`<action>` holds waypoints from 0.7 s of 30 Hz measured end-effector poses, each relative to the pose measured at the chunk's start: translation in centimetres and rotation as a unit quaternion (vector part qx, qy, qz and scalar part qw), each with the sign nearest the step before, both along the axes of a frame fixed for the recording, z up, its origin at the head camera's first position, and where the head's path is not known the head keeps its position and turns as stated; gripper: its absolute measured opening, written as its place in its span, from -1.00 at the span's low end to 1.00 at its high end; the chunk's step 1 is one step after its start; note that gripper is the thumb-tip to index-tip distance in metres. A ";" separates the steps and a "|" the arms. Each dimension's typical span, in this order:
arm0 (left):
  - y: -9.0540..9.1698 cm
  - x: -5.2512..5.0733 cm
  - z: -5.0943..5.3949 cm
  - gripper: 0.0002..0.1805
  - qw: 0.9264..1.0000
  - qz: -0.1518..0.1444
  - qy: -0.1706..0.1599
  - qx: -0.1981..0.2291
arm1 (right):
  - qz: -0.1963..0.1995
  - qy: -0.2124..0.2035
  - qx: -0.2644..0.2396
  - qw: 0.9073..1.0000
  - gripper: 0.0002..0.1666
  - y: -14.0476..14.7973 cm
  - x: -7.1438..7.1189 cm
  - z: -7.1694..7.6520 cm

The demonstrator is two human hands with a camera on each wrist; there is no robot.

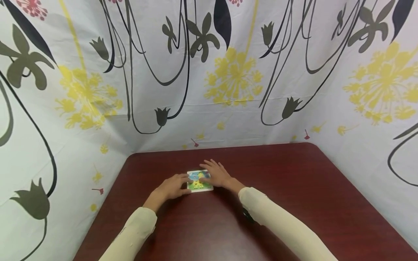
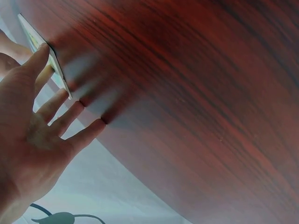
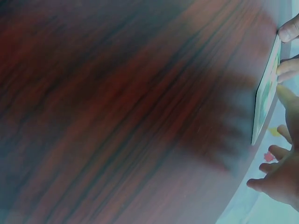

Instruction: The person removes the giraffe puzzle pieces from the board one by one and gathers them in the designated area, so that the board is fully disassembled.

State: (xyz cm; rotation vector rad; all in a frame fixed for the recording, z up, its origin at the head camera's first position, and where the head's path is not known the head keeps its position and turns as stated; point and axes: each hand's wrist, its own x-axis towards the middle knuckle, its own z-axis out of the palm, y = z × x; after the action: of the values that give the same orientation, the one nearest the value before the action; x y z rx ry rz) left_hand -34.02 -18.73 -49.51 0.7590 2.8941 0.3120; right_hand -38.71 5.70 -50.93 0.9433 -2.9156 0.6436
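A small flat picture board (image 1: pixel 200 186) lies on the dark red-brown table. It has a white border and shows a yellow giraffe on blue and green. My left hand (image 1: pixel 174 187) is at its left side, thumb touching the near edge (image 2: pixel 59 68) and a finger over the picture; the other fingers reach toward the table. From the right comes my right hand (image 1: pixel 218 175), with its thumb over the picture and its other fingers spread straight past the far right corner. In the right wrist view the board (image 3: pixel 264 100) is seen nearly edge-on. Neither hand curls round it.
The table (image 1: pixel 294 188) has rounded far corners and a wood grain. White cloth (image 1: pixel 202 83) printed with grey tulips and yellow flowers hangs behind it and along both sides. A dark object (image 1: pixel 247 214) shows under the right sleeve cuff.
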 end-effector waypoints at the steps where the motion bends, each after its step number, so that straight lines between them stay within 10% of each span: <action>1: 0.0 0.0 0.0 -0.49 1.000 -0.003 0.002 0.002 | 0.004 0.002 0.000 1.000 -0.18 -0.1 -0.1 -0.1; 21: -0.3 0.0 -0.2 -0.49 1.000 -0.013 0.010 0.022 | 0.049 0.016 -0.011 0.999 -0.44 -2.2 -1.2 -0.4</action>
State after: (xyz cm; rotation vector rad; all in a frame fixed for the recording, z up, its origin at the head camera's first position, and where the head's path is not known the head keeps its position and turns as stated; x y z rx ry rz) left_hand -34.00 -19.02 -49.69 0.8110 2.9027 0.3670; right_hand -39.87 3.48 -51.37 1.0908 -2.8428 0.6566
